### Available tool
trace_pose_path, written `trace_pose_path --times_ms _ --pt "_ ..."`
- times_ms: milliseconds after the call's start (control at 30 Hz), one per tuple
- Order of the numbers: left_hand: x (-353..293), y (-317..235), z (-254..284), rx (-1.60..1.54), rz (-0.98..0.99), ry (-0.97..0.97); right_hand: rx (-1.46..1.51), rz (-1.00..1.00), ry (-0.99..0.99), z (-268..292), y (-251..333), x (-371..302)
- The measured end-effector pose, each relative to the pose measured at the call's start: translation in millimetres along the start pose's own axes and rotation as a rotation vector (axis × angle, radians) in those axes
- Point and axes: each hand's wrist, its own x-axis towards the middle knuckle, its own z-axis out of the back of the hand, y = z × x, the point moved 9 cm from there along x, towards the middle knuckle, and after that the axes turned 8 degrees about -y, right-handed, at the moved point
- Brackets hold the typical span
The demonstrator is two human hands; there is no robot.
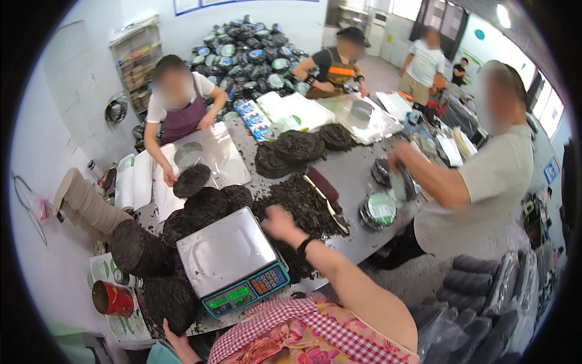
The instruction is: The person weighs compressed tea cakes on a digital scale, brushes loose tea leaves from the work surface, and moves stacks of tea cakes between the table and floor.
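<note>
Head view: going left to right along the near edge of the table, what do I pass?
Red tin → left hand on a dark round cake → digital scale → right hand in the loose dark heap → bagged round cake.

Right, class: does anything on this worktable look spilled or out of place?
Yes. Loose dark flakes lie scattered over the grey table beside the scale, not in round stacks. The right hand rests on them.
</note>
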Motion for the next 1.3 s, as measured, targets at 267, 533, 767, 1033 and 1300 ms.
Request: trace_pose_path --times_ms 267,533,767,1033,1300 --pt "-82.6 63.1 -183.3 0.063 0.233 0.458 0.761 -0.139 0.005 28.8 -58.6 -47.6" --pt "-160.2 155.9 -377.8 0.414 0.142 0.838 2.000 -0.428 0.371 25.1 31.2 -81.3" --pt "-302.0 153.1 -456.8 0.837 -1.096 1.365 1.806 -0.382 -0.066 86.6 -33.1 -66.0" --pt "-300.4 201.6 -470.7 0.993 -0.733 1.503 1.386 -0.335 -0.223 87.0 -54.6 -54.6" --pt "-298.0 146.8 -485.6 0.695 -1.176 1.302 1.511 -0.392 -0.155 99.8 -54.0 -48.3"
